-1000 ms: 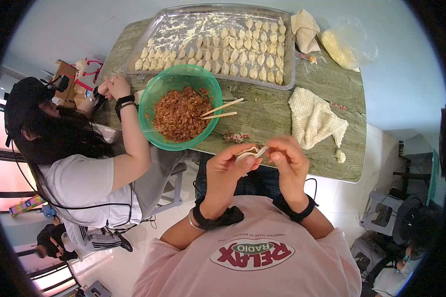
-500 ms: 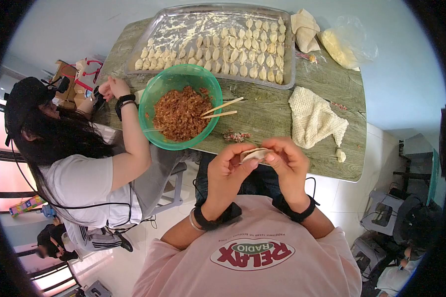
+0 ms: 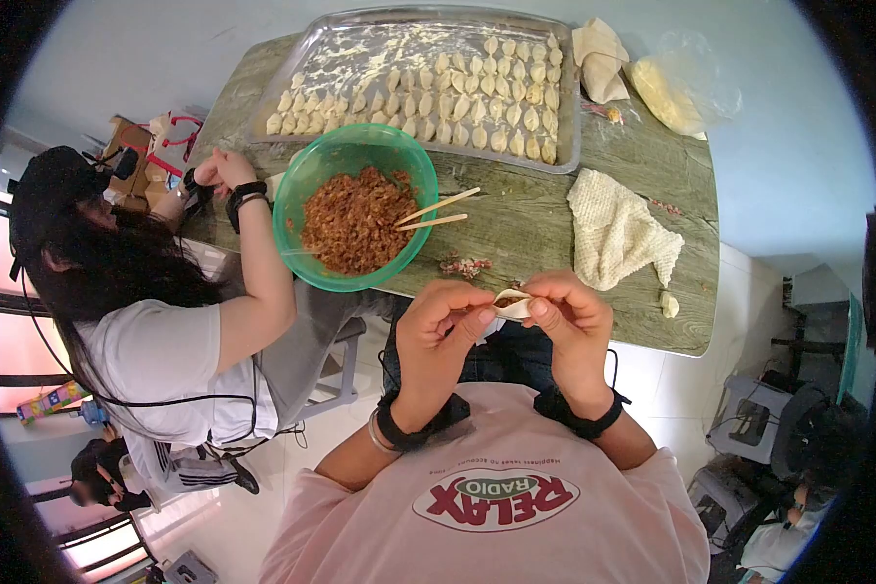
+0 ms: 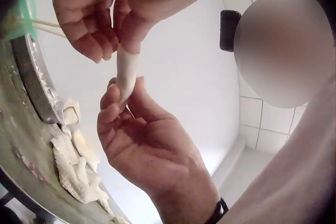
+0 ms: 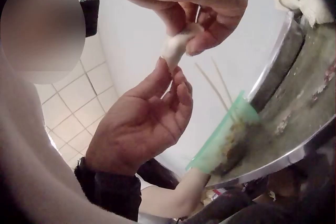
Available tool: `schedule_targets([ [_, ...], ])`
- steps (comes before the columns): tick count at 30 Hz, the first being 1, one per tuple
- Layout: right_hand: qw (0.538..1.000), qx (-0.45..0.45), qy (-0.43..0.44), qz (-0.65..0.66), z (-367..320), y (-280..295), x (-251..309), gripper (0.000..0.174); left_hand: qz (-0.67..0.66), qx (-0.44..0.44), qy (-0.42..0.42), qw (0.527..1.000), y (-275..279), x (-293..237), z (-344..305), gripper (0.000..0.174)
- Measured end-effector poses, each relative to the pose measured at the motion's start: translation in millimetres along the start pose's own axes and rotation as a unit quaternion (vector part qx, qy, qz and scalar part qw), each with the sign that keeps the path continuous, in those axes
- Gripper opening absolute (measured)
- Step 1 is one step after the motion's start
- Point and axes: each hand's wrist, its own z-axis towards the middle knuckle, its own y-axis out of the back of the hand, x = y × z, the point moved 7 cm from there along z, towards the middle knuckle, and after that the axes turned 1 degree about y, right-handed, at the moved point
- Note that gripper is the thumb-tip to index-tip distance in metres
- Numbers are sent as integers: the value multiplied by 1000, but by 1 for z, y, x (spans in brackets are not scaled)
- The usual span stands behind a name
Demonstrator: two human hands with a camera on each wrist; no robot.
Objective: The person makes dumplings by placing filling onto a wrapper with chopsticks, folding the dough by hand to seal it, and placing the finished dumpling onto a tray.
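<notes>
A folded dumpling wrapper point(image 3: 512, 304), its top parted over brown filling, is held between both hands above the lap, off the table's front edge. My left hand point(image 3: 438, 336) pinches its left end between thumb and fingers. At the other end, the thumb and fingers of my right hand point(image 3: 572, 336) grip the dough. In the left wrist view the pale dumpling point(image 4: 127, 74) spans both sets of fingertips; the right wrist view shows the dumpling point(image 5: 176, 48) from the opposite side.
A green bowl point(image 3: 287, 209) of meat filling with chopsticks point(image 3: 438, 208) stands front left. Behind is a metal tray point(image 3: 360, 54) with rows of dumplings. A cream cloth point(image 3: 613, 234) and a plastic bag point(image 3: 686, 83) lie right. Another person point(image 3: 156, 341) sits at the left.
The right fingers have closed onto the right end of the wrapper. The wrapper has turned so that its parted top and filling show, and both hands have shifted slightly right.
</notes>
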Motion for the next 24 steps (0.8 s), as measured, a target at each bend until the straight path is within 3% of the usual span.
schedule_targets([
  [13,999,19,0,-26,-4,-4,5,12,80,8,-1,997,3,2,-1,13],
  [18,999,12,27,-39,-6,-2,8,11,95,-2,-65,993,-1,-11,2,22],
  [24,993,29,74,-84,-5,-7,17,10,89,-13,-49,995,-1,-10,2,26],
])
